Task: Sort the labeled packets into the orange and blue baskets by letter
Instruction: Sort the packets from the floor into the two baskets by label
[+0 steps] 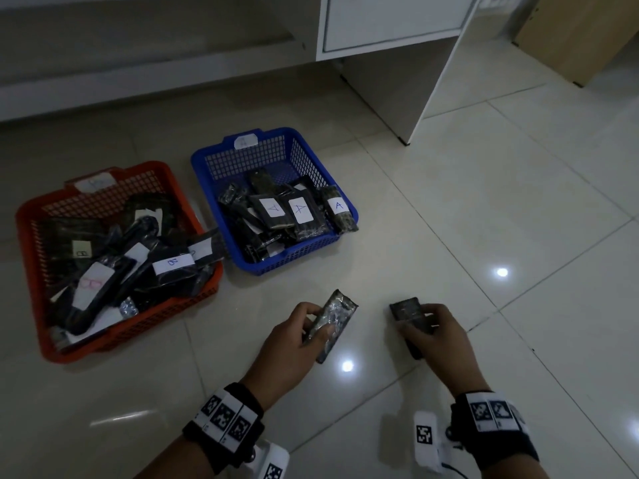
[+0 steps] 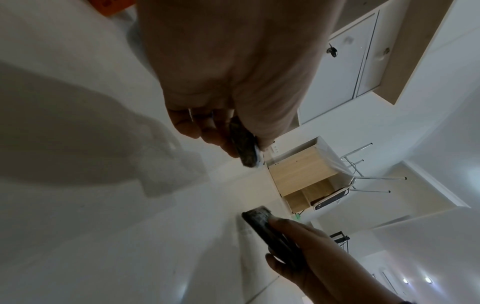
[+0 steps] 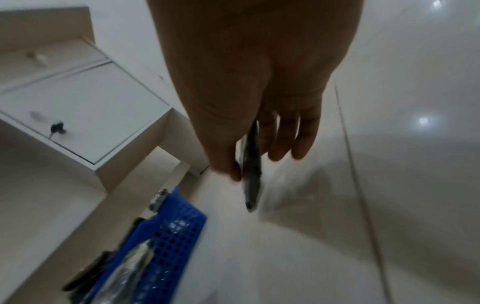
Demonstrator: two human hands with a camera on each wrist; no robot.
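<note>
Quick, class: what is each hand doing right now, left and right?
Left hand: grips a dark packet, label not visible.
Right hand: grips another dark packet, label not visible.

Floor (image 1: 484,209): glossy pale tiles with thin grout lines and bright light reflections. Resting on it: orange basket (image 1: 31,257), left of frame, heaped with dark packets labelled B; blue basket (image 1: 204,174), just beside it toward centre, holding dark packets labelled A; white cabinet (image 1: 390,95), upper centre; wooden unit (image 1: 574,32), upper right corner.
</note>
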